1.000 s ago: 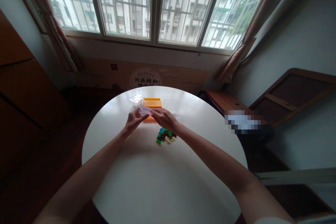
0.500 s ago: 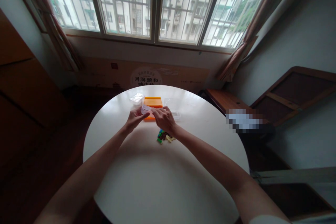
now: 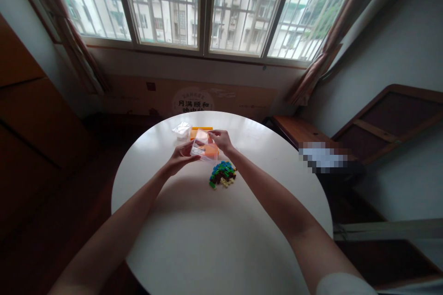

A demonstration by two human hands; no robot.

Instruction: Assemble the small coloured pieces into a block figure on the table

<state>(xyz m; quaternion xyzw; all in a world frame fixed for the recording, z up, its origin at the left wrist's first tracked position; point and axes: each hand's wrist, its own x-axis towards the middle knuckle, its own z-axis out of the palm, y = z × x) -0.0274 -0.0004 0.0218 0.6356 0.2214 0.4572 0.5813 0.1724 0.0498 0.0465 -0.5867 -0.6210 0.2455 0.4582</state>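
My left hand (image 3: pixel 180 155) grips the near left side of a clear plastic box (image 3: pixel 207 152), holding it above the white table. The box appears opened, its see-through lid (image 3: pixel 202 136) tilted up at the back. With its fingers closed, my right hand (image 3: pixel 220 140) pinches the right edge of that lid. An orange case (image 3: pixel 201 128) lies behind and shows partly through the clear plastic. Just nearer to me is a heap of small toy building bricks (image 3: pixel 223 174) in blue, green, brown and cream. Neither hand touches the heap.
A crumpled clear plastic bag (image 3: pixel 182 131) rests left of the orange case. The round white table (image 3: pixel 207 239) has its far edge close behind these things. To the right stands a wooden desk (image 3: pixel 294 131) bearing a blurred-out item.
The clear box has swung open between my hands. My right hand has moved up and slightly right, uncovering the brick heap. My left hand has shifted slightly right.
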